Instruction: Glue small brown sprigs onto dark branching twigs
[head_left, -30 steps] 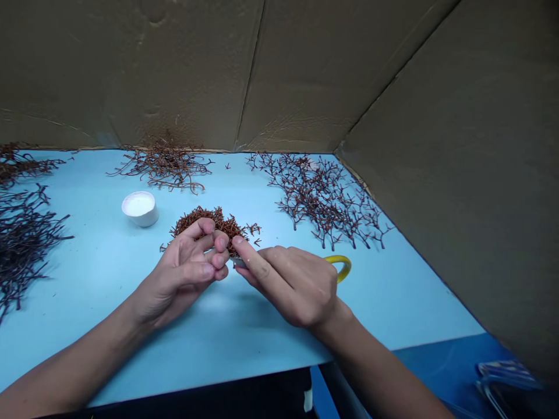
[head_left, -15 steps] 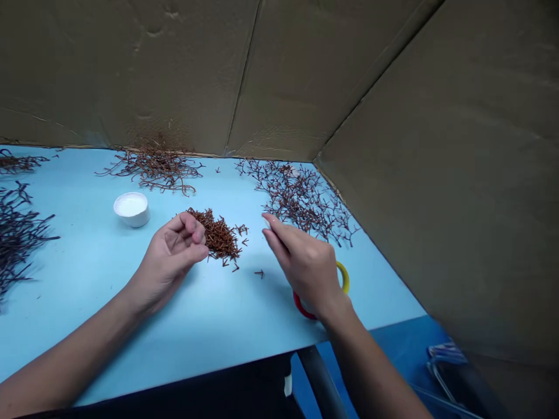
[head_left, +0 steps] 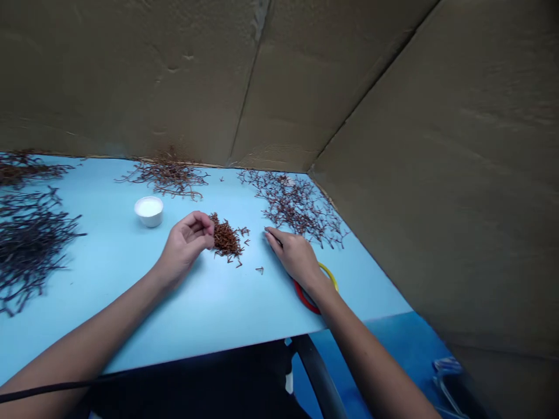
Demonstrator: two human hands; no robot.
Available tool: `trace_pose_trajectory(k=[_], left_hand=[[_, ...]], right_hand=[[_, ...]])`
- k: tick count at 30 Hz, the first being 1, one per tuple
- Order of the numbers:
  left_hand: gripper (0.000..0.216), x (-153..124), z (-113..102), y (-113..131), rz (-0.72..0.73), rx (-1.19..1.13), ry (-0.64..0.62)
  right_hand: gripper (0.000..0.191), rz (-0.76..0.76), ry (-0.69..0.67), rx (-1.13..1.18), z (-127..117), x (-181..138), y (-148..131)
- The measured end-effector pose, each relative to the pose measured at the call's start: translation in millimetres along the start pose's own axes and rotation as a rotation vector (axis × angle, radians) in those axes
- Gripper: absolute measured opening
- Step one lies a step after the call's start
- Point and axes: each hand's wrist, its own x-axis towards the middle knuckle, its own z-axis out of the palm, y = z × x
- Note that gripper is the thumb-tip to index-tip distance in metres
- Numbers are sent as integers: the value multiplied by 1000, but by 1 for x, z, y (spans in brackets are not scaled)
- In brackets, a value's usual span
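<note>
My left hand (head_left: 187,241) is closed, fingers curled toward the thumb, at the left edge of a heap of short reddish-brown twig pieces (head_left: 227,240). Whatever lies between its fingertips is too small to name. To the right of the heap, my right hand (head_left: 296,256) points its pinched thumb and forefinger forward. A small dark tip shows between them, its kind unclear. One loose forked piece (head_left: 259,269) rests on the table between my hands. Beneath my right wrist, a round thing with a red and yellow rim (head_left: 302,295) is partly hidden.
Branching dark twigs (head_left: 297,203) spread at the back right. Thin brown stems (head_left: 168,176) lie against the cardboard wall (head_left: 174,87). A white cup (head_left: 149,212) stands left of centre, and a dark twig pile (head_left: 30,238) lies far left. Cardboard also closes the right side.
The view has shifted slightly, so more of the left twig pile shows. My right hand has come down lower over the table. My left hand remains closed beside the heap.
</note>
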Motion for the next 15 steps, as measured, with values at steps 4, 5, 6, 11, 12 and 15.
trace_pose_trajectory(k=[4,5,6,11,12,15], left_hand=[[23,5,-4,-2,29,-1,-35],[23,6,-4,-2,34,1,-37],[24,7,-5,-3,40,1,-38],[31,11,-4,-3,45,3,-50],[32,12,-4,-3,44,3,-54],[31,12,-4,-2,46,6,-57]], right_hand=[[40,-38,27,-28,7,15,-3],[41,-47,38,-37,9,17,-4],[43,-60,53,-46,10,19,-4],[55,-104,213,-31,6,25,-10],[58,-80,232,24,3,26,-13],[62,-50,272,310,-12,27,-30]])
